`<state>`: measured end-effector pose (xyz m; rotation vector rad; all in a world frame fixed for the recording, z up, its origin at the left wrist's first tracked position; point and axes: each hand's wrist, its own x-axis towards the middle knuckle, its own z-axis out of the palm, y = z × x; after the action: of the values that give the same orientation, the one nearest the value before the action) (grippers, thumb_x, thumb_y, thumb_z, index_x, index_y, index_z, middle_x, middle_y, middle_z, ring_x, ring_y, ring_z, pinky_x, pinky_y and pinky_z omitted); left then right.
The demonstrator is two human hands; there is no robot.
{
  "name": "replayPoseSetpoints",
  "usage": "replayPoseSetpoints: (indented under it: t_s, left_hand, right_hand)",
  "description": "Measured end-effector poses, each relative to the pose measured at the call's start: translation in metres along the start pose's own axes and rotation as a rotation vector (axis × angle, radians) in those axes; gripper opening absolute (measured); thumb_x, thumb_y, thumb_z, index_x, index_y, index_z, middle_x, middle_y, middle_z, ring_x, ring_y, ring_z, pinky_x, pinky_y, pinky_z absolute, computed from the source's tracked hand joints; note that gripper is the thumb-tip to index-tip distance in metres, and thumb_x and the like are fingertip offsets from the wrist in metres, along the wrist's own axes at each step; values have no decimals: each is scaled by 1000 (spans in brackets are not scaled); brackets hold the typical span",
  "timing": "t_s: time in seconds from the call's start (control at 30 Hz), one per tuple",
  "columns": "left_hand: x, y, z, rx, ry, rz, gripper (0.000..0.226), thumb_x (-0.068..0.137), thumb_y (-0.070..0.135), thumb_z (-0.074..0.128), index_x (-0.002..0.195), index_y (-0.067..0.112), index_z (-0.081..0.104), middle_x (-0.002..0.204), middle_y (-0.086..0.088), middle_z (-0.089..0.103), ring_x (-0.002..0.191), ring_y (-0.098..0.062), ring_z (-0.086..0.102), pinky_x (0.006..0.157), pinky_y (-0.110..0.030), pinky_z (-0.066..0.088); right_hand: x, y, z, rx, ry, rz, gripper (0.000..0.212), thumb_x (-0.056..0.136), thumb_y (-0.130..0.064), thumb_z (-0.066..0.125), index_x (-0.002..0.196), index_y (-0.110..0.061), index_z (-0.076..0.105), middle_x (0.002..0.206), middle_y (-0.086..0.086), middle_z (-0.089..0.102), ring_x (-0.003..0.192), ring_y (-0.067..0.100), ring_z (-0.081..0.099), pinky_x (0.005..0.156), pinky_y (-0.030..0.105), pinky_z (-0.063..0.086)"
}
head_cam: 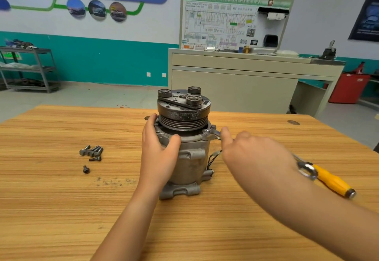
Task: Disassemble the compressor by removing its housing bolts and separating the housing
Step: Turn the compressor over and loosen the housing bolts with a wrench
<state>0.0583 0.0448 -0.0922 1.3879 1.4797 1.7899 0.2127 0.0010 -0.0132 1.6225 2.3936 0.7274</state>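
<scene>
Forearms reach in over the near edge of the bench and meet at the compressor, which stands upright on its mounting foot about mid-bench, pulley uppermost. What worries me is the tall, top-heavy body. If I haul on the wrench while the steadying grip is slack, the unit could twist or tip, or the ring could ride off the housing bolt and round it. My left hand wraps the upper housing, fingers curled behind it and thumb on the near face. My right hand is closed over the wrench shank, one fingertip just beside the ring, which sits on that bolt at the flange's right side. Loose bolts lie well apart towards the left edge, and a yellow-handled screwdriver lies towards the right. Beyond the far edge stands a cabinet.
</scene>
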Motion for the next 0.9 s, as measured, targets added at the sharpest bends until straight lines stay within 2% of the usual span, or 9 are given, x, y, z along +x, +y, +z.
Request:
replayPoseSetpoints:
  t_s: [0.13,0.3,0.43,0.5,0.57,0.63,0.7,0.8,0.9]
  left_hand:
    - [-3,0,3,50,29,48,61,89,25,56,143,25,27,143,10,36,129,-3,31,105,-25,26]
    - [-7,0,6,144,46,44,59,93,31,48,146,21,23,147,2,37,136,-17,33,110,-51,27]
    - [-8,1,7,178,55,65,70,85,44,39,148,22,16,149,1,34,137,-18,32,110,-51,28]
    - [-8,1,7,171,71,65,77,82,45,40,149,26,8,153,2,27,138,-17,30,110,-50,28]
    - [-7,0,8,181,88,66,79,81,45,40,149,29,4,154,4,22,139,-17,28,110,-51,28]
    - [-7,0,8,207,89,75,79,81,45,40,149,30,3,155,4,20,140,-17,27,110,-51,29]
    - [-7,0,7,222,82,91,78,82,44,40,150,28,4,155,4,21,139,-18,28,109,-49,31]
    - [-5,-3,7,219,70,93,77,82,44,40,150,27,7,155,5,21,136,-21,34,109,-48,32]
    - [-5,-4,6,174,65,88,75,82,45,39,149,30,9,154,6,23,139,-15,28,111,-44,31]
  right_hand:
    - [-1,-19,-2,-62,-28,-26,64,88,11,32,140,11,-5,114,20,48,68,20,50,34,26,21]
    - [8,12,3,-128,29,-78,69,91,4,39,145,-3,-4,72,7,34,52,19,36,37,26,30]
    - [31,62,12,-192,144,-211,67,94,-8,36,145,-27,-4,71,-1,27,53,13,32,40,24,27]
    - [46,75,26,-167,200,-225,65,94,-7,36,145,-30,1,82,0,39,61,14,37,43,23,27]
    - [59,78,42,-116,291,-264,57,91,-2,44,142,-21,25,96,6,55,71,18,46,49,27,41]
    - [71,73,58,2,445,-269,40,78,10,61,115,-5,58,77,15,61,58,26,55,44,33,49]
    - [82,62,67,138,599,-250,27,68,17,67,90,1,66,62,16,59,48,29,53,35,33,46]
    - [90,47,73,336,654,-186,18,73,13,61,87,3,65,66,16,62,54,32,57,39,35,47]
    - [78,41,74,842,720,54,24,85,5,50,101,-10,60,59,3,56,50,24,53,46,33,38]
